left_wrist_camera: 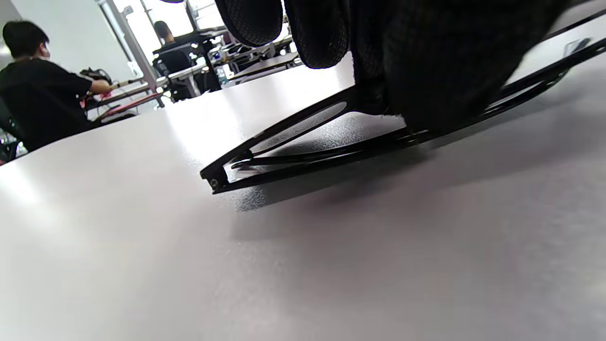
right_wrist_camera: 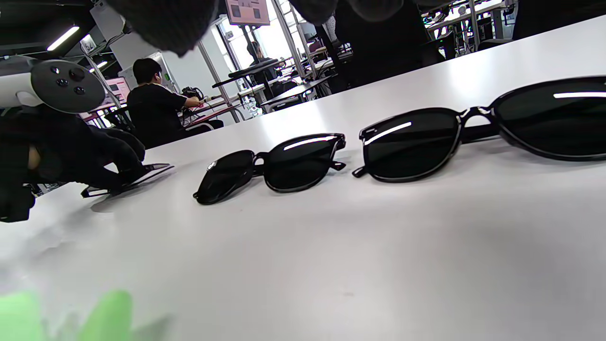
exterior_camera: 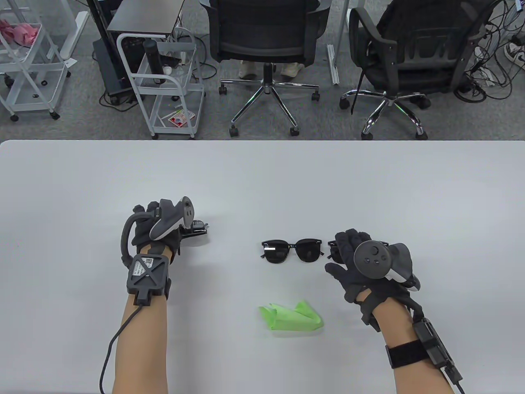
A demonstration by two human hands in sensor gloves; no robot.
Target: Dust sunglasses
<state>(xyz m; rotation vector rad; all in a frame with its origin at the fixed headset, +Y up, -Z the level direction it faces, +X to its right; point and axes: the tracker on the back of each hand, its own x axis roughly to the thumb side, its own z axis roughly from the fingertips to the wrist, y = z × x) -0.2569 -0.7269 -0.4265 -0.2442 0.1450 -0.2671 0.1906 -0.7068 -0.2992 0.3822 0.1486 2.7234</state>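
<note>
Green cloth (exterior_camera: 290, 317) on worktop (exterior_camera: 262, 176) near right hand's (exterior_camera: 361, 262) relaxed fingers (exterior_camera: 348, 242), middle sunglasses (exterior_camera: 292, 250) beside them, left hand (exterior_camera: 158, 227) fingers pinching folded sunglasses (left_wrist_camera: 293, 156)

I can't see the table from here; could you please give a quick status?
Left hand on one pair of sunglasses. Right hand over another. Green cloth untouched.
</note>
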